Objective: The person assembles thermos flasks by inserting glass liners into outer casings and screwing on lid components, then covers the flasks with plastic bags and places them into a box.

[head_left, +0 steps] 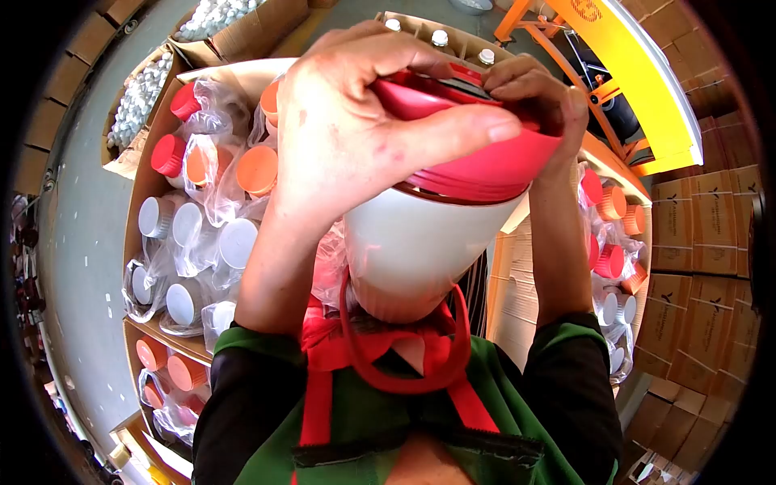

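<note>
A large white container (420,250) with a red top part (485,166) stands tilted against my body, and a red loop handle (463,347) hangs at its lower end. My left hand (356,121) grips the red part from the left, its thumb stretched across the front. On the right side my right hand (537,101) holds the rim of the same red part with bent fingers. Between the hands a small red and black piece (465,81) shows inside the opening; its shape is partly hidden by the fingers.
Cardboard boxes of plastic-wrapped jars with red (167,155), orange (257,170) and white lids (239,242) stand on both sides. White-capped bottles (440,38) are behind my hands. A yellow and orange frame (655,97) is at the upper right, beside stacked cartons (679,315).
</note>
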A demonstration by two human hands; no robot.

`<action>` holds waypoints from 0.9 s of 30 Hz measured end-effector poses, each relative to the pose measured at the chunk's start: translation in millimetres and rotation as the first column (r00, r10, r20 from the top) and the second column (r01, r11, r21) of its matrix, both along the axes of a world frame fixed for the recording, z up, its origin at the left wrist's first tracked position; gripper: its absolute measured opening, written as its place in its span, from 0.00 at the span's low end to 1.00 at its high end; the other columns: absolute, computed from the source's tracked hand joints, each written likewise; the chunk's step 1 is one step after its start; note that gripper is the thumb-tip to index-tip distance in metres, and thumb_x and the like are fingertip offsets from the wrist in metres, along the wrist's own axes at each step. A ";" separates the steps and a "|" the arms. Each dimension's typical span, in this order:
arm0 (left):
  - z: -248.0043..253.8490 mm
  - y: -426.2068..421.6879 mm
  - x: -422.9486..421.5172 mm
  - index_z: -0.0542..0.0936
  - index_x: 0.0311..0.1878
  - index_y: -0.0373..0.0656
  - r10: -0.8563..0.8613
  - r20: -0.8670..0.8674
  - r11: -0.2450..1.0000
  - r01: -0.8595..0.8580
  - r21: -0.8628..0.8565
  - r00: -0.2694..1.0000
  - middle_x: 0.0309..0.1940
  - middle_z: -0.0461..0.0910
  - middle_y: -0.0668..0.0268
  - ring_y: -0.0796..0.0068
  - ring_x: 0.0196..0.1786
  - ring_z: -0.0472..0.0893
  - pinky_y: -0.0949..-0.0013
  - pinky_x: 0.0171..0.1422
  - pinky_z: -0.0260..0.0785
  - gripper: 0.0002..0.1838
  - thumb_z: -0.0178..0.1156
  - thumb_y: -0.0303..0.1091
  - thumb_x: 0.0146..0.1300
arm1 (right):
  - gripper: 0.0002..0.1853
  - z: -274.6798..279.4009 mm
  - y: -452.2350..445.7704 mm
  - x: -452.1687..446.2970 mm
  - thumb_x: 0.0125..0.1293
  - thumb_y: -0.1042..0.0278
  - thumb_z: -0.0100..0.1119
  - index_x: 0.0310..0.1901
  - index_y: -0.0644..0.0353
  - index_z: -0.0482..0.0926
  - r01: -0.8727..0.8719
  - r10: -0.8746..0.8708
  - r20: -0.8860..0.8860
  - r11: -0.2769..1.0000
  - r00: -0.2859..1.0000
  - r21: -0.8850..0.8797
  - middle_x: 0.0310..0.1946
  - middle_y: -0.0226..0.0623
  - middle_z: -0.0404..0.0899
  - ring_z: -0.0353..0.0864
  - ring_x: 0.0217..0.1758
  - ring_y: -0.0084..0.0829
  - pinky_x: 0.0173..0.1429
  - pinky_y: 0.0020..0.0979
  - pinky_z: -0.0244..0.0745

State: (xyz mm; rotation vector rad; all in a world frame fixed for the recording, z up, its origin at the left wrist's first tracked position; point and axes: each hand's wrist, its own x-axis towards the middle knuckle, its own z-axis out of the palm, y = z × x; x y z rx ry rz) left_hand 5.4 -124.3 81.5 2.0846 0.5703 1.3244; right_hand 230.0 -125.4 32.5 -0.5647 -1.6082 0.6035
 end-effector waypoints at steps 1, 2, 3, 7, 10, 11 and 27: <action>3.1 -1.5 -0.1 0.82 0.37 0.33 0.040 -0.050 0.999 -0.041 -0.007 0.998 0.34 0.80 0.60 0.71 0.41 0.79 0.72 0.49 0.69 0.24 0.73 0.43 0.42 | 0.38 0.3 0.3 0.4 0.69 0.41 0.33 0.27 0.73 0.80 0.000 0.000 -0.003 1.000 1.000 -0.003 0.33 0.49 0.78 0.77 0.37 0.35 0.44 0.31 0.70; 5.3 -0.6 0.9 0.82 0.36 0.33 0.080 -0.097 0.997 -0.081 -0.006 0.992 0.34 0.80 0.60 0.71 0.41 0.79 0.72 0.49 0.69 0.24 0.73 0.43 0.42 | 0.37 1.7 1.6 2.0 0.69 0.42 0.33 0.27 0.73 0.80 -0.014 0.014 0.008 1.000 1.000 0.016 0.33 0.49 0.78 0.77 0.37 0.36 0.44 0.31 0.70; -0.5 2.6 -1.8 0.82 0.37 0.33 0.080 -0.098 0.993 -0.071 0.093 0.992 0.34 0.81 0.60 0.70 0.41 0.80 0.72 0.48 0.69 0.25 0.74 0.45 0.41 | 0.37 2.6 2.5 4.3 0.70 0.43 0.33 0.27 0.73 0.80 -0.026 0.026 0.019 0.999 0.999 0.035 0.33 0.49 0.78 0.77 0.37 0.36 0.45 0.32 0.71; -21.4 5.6 -10.2 0.82 0.37 0.32 0.033 -0.064 0.985 -0.022 0.169 0.997 0.37 0.81 0.58 0.69 0.44 0.79 0.71 0.51 0.69 0.27 0.72 0.49 0.42 | 0.30 -3.4 -6.0 -0.8 0.69 0.51 0.39 0.28 0.72 0.82 -0.053 0.049 0.085 0.998 0.995 0.046 0.32 0.47 0.78 0.77 0.37 0.33 0.44 0.28 0.70; -27.3 14.4 -10.5 0.81 0.37 0.32 -0.026 -0.035 0.999 0.025 -0.033 0.999 0.37 0.80 0.58 0.69 0.45 0.78 0.70 0.52 0.68 0.28 0.69 0.52 0.44 | 0.28 0.0 -10.3 -7.7 0.68 0.55 0.39 0.28 0.72 0.82 0.040 -0.036 0.058 0.997 0.998 -0.070 0.32 0.46 0.78 0.76 0.37 0.32 0.44 0.28 0.70; -25.4 16.7 -7.7 0.82 0.36 0.32 -0.013 -0.028 0.999 0.011 -0.045 1.000 0.37 0.80 0.59 0.70 0.44 0.78 0.71 0.52 0.68 0.26 0.69 0.49 0.46 | 0.28 0.2 -8.0 -7.4 0.68 0.55 0.39 0.28 0.72 0.82 0.036 -0.033 0.055 0.997 0.998 -0.062 0.32 0.46 0.78 0.76 0.37 0.32 0.44 0.28 0.70; -82.4 64.0 -10.0 0.77 0.50 0.34 -0.429 0.328 0.872 0.481 -0.092 0.841 0.49 0.76 0.55 0.68 0.51 0.76 0.66 0.58 0.67 0.32 0.54 0.58 0.60 | 0.27 32.7 -55.4 -35.1 0.63 0.42 0.47 0.38 0.62 0.81 0.262 -0.367 0.491 0.926 0.790 0.270 0.35 0.46 0.80 0.80 0.41 0.42 0.50 0.36 0.70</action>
